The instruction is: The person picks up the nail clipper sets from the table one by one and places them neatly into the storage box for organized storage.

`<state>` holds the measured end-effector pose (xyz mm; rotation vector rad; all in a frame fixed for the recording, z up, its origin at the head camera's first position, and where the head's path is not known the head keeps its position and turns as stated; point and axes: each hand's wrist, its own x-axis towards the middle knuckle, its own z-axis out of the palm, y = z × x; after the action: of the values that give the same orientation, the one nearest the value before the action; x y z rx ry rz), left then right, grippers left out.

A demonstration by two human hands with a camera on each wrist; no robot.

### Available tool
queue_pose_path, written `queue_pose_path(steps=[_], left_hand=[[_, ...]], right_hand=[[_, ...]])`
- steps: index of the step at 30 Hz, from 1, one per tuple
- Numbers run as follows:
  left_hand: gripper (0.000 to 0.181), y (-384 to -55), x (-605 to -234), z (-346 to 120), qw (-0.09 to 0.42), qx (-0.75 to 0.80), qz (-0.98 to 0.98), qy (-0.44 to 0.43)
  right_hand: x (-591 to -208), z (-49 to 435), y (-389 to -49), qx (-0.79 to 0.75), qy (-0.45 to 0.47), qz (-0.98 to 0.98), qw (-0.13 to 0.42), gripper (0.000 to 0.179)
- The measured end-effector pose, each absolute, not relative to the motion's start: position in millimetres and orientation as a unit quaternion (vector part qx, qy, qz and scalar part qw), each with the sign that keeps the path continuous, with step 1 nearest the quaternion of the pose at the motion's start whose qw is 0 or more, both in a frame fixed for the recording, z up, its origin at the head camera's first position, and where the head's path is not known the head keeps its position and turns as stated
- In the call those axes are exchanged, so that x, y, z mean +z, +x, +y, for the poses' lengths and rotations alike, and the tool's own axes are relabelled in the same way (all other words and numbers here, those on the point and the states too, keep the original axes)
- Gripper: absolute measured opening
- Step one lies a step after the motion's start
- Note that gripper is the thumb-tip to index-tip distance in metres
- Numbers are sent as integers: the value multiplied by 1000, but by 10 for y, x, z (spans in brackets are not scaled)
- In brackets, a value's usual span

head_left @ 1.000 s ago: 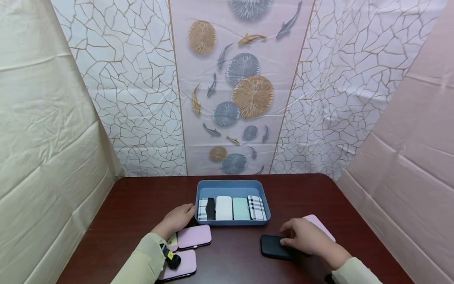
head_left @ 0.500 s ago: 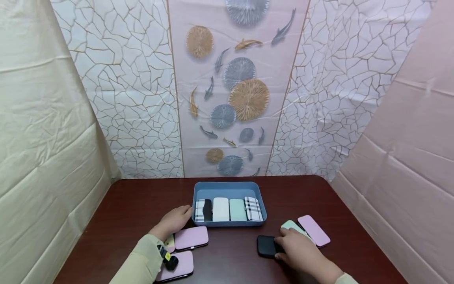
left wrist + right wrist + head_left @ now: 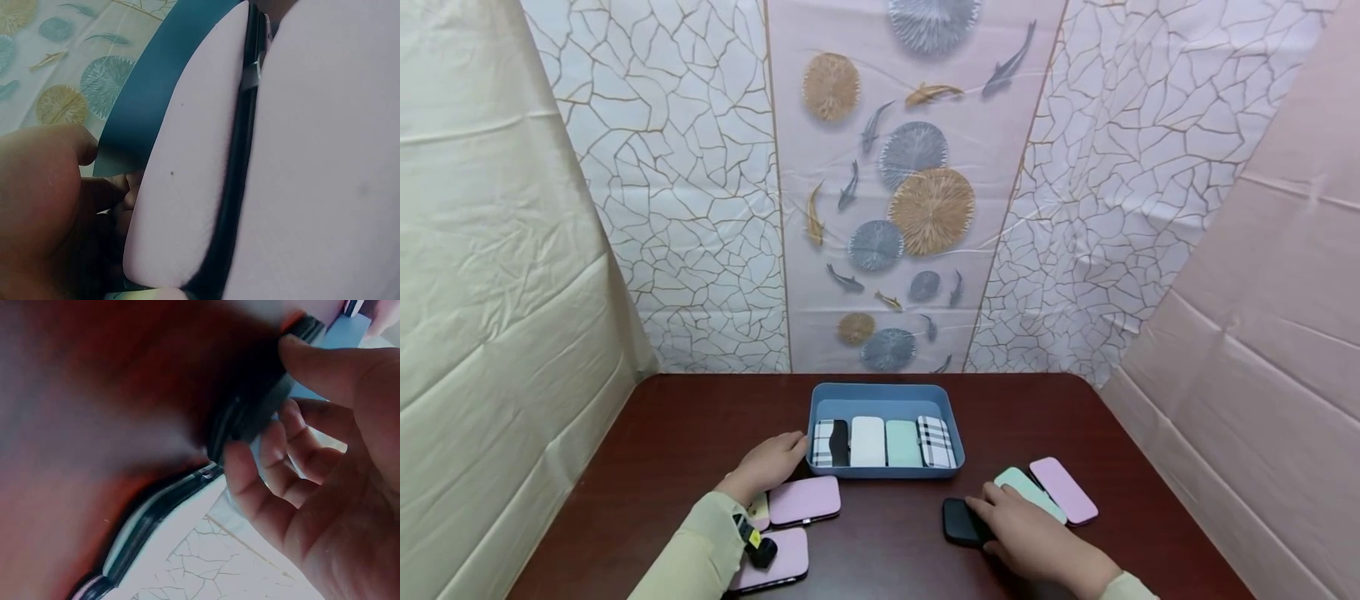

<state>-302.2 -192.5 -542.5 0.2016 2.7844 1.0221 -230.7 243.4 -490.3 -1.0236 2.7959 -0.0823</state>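
Observation:
My right hand (image 3: 1026, 535) grips a small black case (image 3: 958, 522) on the table, thumb on one side and fingertips on the other in the right wrist view. Beside that hand lie a mint green case (image 3: 1026, 492) and a pink case (image 3: 1064, 492). Fingertips of my left hand (image 3: 769, 464) rest against the left side of a blue tray (image 3: 887, 472). In the tray stand a plaid-and-black case (image 3: 831, 443), a white case (image 3: 868, 442), a mint case (image 3: 903, 443) and a plaid case (image 3: 936, 442), in a row.
Near my left forearm lie an upper pink case (image 3: 805, 501), a lower pink case (image 3: 782, 557) and a partly hidden yellow-and-pink case (image 3: 759, 512). The dark red table (image 3: 880, 554) meets a patterned curtain (image 3: 880, 350) at the back.
My right hand has shifted back off the mint green case, which now shows, and holds the black case. My left hand stays at the tray. The head view has shifted slightly.

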Motion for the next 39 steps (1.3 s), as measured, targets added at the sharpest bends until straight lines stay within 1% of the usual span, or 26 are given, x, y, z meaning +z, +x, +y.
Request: queue_pose_path(steps=[4, 7, 8, 11, 12, 14, 18, 20, 22, 24, 27, 29, 30, 33, 39], left_hand=[[68, -3057, -5458, -1943, 79, 334, 936, 78], [66, -3065, -5471, -1936, 82, 332, 937, 75], [65, -3034, -5415, -1916, 86, 338, 935, 70], [61, -3024, -5406, -1908, 89, 339, 934, 63], [61, -3026, -5411, -1911, 89, 337, 935, 61], [61, -3025, -5408, -1915, 88, 338, 935, 60], [63, -3024, -5403, -1901, 91, 340, 934, 60], [64, -3019, -5393, -1890, 93, 340, 934, 62], [64, -3011, -5383, -1885, 95, 341, 933, 61], [64, -3009, -5375, -1890, 92, 338, 935, 61], [65, -2997, -5356, -1905, 90, 336, 936, 56], [68, -3024, -5390, -1928, 84, 328, 939, 59], [69, -3028, -5394, -1932, 84, 330, 939, 57], [67, -3037, -5404, -1932, 83, 334, 938, 53], [67, -3047, -5447, -1905, 99, 336, 936, 50]], right_hand=[[-4893, 2436, -2309, -41, -344, 934, 87, 57], [-4878, 2464, -2300, -75, -343, 929, 118, 60], [-4868, 2474, -2301, -86, -344, 926, 132, 62], [-4833, 2479, -2301, -115, -360, 910, 168, 62], [-4826, 2462, -2297, -121, -370, 905, 171, 63], [-4823, 2390, -2272, -113, -394, 898, 160, 61], [-4879, 2191, -2151, -43, -438, 894, 88, 45], [-4909, 2117, -2078, -9, -443, 894, 68, 45], [-4923, 2073, -2022, -3, -441, 894, 81, 49], [-4922, 2051, -1984, -24, -433, 894, 116, 51], [-4911, 2060, -1967, -71, -443, 882, 146, 30], [-4898, 2087, -1973, -100, -457, 871, 150, 14], [-4893, 2104, -1979, -113, -462, 867, 147, 11], [-4883, 2159, -2018, -133, -450, 871, 142, 16], [-4944, 2303, -2023, -155, -369, 908, 125, 26]])
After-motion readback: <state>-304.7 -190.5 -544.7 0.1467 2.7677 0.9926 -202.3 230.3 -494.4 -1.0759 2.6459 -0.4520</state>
